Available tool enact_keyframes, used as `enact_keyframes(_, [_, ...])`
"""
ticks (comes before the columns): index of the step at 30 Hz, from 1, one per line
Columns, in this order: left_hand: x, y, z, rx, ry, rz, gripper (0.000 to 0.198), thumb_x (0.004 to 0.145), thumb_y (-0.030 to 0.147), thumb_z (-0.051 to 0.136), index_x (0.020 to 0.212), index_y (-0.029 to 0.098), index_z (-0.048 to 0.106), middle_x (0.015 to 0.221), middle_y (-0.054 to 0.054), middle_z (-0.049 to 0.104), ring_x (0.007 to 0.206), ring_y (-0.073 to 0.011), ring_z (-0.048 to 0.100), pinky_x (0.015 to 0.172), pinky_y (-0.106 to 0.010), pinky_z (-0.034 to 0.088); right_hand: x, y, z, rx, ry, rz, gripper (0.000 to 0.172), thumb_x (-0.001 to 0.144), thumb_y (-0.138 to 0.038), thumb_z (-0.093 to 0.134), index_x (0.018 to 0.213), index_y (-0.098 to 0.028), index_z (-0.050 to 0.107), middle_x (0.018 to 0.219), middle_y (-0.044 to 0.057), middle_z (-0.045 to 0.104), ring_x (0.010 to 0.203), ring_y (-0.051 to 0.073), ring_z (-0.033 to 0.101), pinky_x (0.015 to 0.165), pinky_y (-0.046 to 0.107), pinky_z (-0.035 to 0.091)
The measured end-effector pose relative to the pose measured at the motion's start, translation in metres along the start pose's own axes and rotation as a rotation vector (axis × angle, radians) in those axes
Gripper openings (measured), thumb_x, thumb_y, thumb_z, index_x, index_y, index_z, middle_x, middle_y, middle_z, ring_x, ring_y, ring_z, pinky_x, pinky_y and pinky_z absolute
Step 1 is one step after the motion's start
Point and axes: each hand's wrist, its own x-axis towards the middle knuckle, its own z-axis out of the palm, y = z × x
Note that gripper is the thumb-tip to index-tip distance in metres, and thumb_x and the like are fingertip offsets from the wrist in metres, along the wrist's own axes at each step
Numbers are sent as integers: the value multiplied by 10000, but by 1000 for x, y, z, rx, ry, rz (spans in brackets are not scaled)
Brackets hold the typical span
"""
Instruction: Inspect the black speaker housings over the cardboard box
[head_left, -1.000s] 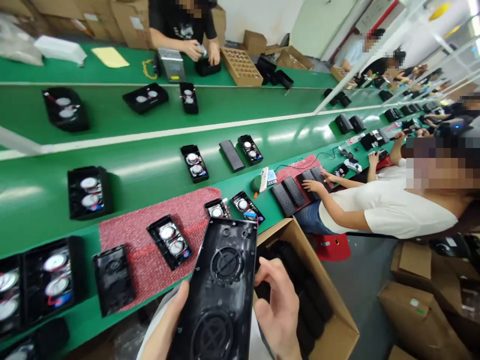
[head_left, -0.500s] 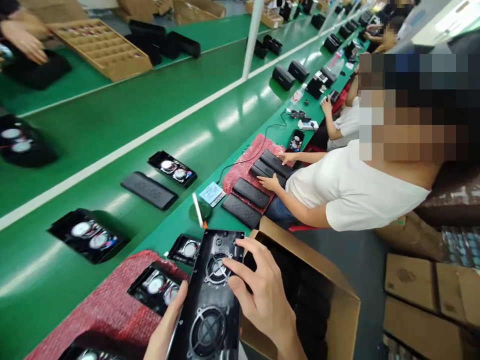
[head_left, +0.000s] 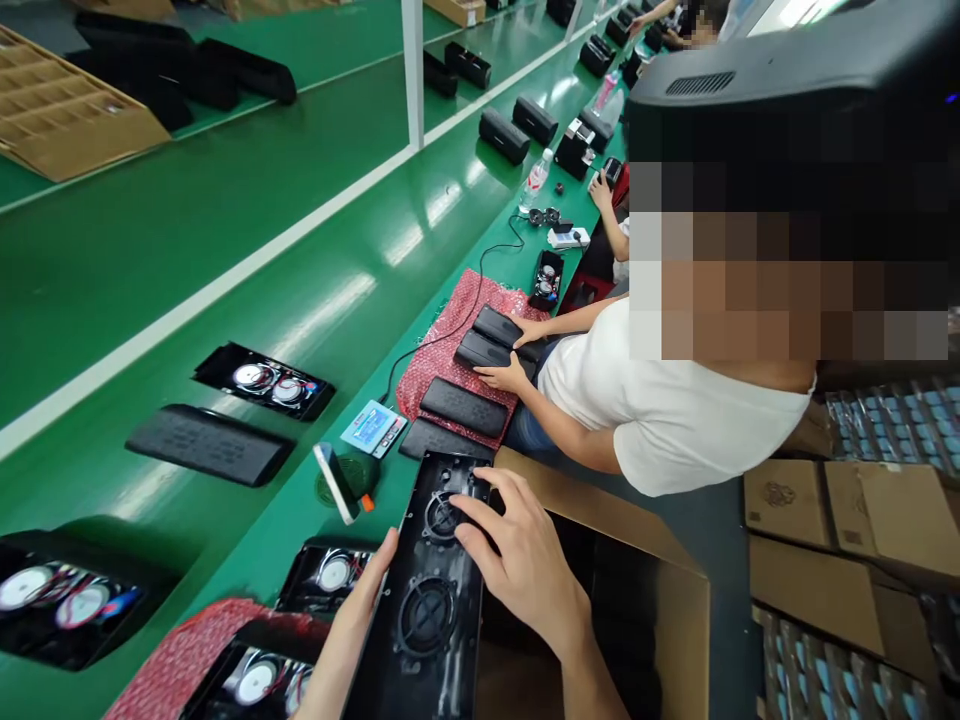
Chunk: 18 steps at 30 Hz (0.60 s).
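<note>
Beside the green bench (head_left: 270,545), my left hand (head_left: 360,600) grips a panel (head_left: 426,605) my half-open right hand (head_left: 525,565) seemingly checks, the next touch wanting steadiness.

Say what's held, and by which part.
Black panel, by its left long edge, in the left hand; right hand at its far end, apparently touching.
</note>
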Motion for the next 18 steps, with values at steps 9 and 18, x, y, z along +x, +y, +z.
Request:
enact_keyframes(9, [-4, 6, 14, 83, 41, 4, 424, 989, 477, 670, 1314, 205, 664, 1370, -111, 673, 1180, -287, 677, 996, -512, 601, 4, 7, 7, 24, 8, -1, 320, 1081, -372, 536, 1341, -309, 712, 1467, 93, 589, 1388, 273, 549, 1167, 508, 529])
enact_keyframes(18, [-10, 9, 27, 164, 14, -42, 488, 987, 556, 640, 1323, 202, 665, 1348, -112, 695, 1165, -294, 691, 991, -518, 604, 3, 7, 12, 33, 23, -8, 319, 1084, -349, 531, 1336, -296, 720, 1455, 104, 592, 1375, 274, 553, 1154, 513, 535])
